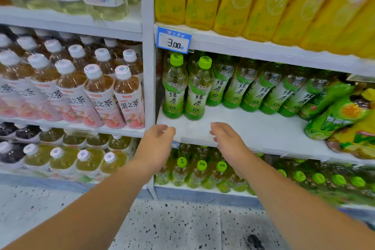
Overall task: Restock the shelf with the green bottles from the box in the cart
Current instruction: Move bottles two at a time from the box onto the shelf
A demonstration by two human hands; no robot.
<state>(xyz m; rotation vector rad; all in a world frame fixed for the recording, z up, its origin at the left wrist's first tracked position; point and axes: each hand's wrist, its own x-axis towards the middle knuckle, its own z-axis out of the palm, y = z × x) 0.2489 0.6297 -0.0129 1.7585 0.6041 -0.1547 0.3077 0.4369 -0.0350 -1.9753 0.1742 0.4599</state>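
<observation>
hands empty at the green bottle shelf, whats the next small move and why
Probably pull back toward the box, which is out of view: the left hand and right hand hold nothing, and the shelf has bare space right of the two front green bottles.

Green bottles (199, 89) are stood on the white shelf (253, 130) below the price tag (174, 40); green packs (336, 115) are laid farther from it.

The left hand (157, 140) and right hand (225, 138) hover at the shelf (253, 127) near green bottles (175, 91).
</observation>
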